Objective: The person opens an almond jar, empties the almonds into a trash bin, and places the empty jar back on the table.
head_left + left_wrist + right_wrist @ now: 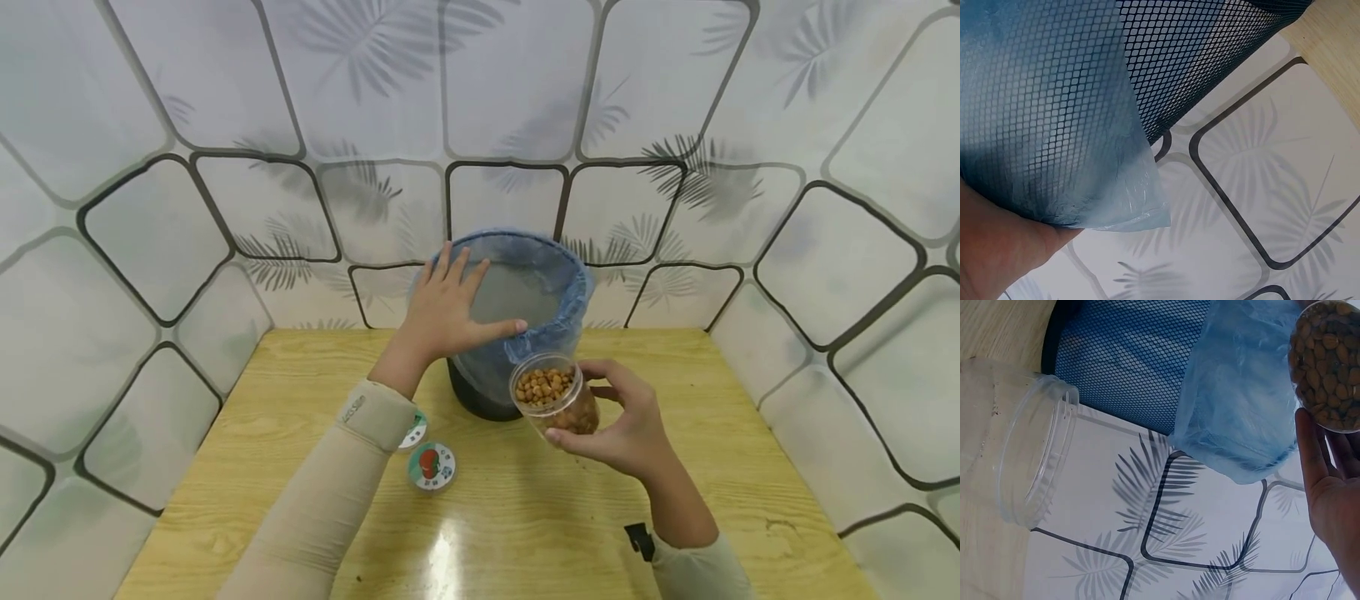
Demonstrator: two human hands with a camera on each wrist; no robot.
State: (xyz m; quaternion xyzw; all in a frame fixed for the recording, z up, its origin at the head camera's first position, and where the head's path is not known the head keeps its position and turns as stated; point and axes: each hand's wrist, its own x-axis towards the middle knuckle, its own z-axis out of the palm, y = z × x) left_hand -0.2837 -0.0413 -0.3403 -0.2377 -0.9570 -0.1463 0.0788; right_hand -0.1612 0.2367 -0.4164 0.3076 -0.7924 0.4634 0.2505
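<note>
My right hand (626, 417) grips a clear jar (576, 417) of brown nuts (543, 387), tilted with its mouth towards the bin; in the right wrist view they look like almonds (1330, 369). Just behind the jar stands a dark mesh bin (480, 404) lined with a blue plastic bag (570, 312), its top folded over the rim. My left hand (442, 312) is spread over the bin's left side, fingers straight, thumb reaching across the near rim. In the left wrist view, that hand touches the bag (1085, 175).
Two round lids lie left of the bin's front: a green-and-white lid (432, 466) with a red picture, and another lid (414, 431) partly behind my left sleeve. An uncovered clear jar (1029, 444) appears in the right wrist view. Patterned panels (510, 204) enclose the wooden table (510, 517).
</note>
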